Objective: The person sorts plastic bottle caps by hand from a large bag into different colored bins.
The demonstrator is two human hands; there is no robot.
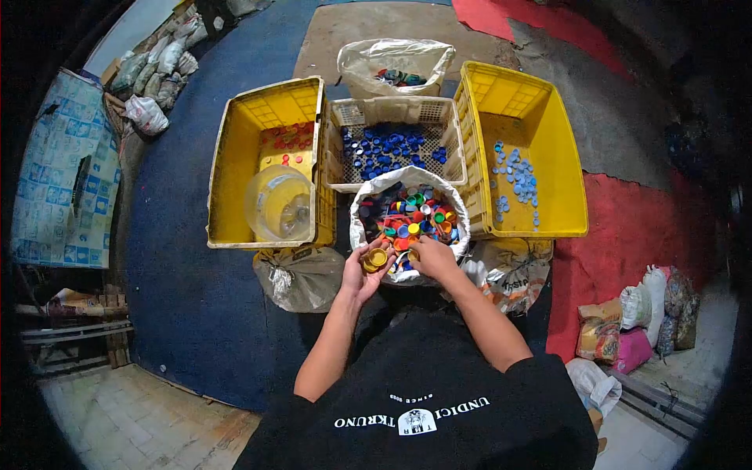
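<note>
My left hand [363, 272] is palm up at the near left rim of an open white sack [366, 188], with several gold bottle caps [377, 257] lying in its palm and fingers. Over the sack's near right side, my right hand [435, 258] has its fingers curled and pinches what looks like another gold cap [413, 255], partly hidden by the fingers. Mixed bottle caps [413, 219] in red, green, blue, yellow, white and orange fill the sack between and beyond both hands.
Behind the sack stands a white crate [392, 112] of dark blue caps. A yellow crate [235, 125] at left holds red caps and a clear plastic tub [270, 207]. Light blue caps lie in the right yellow crate [548, 117]. Another sack [395, 59] stands at the back.
</note>
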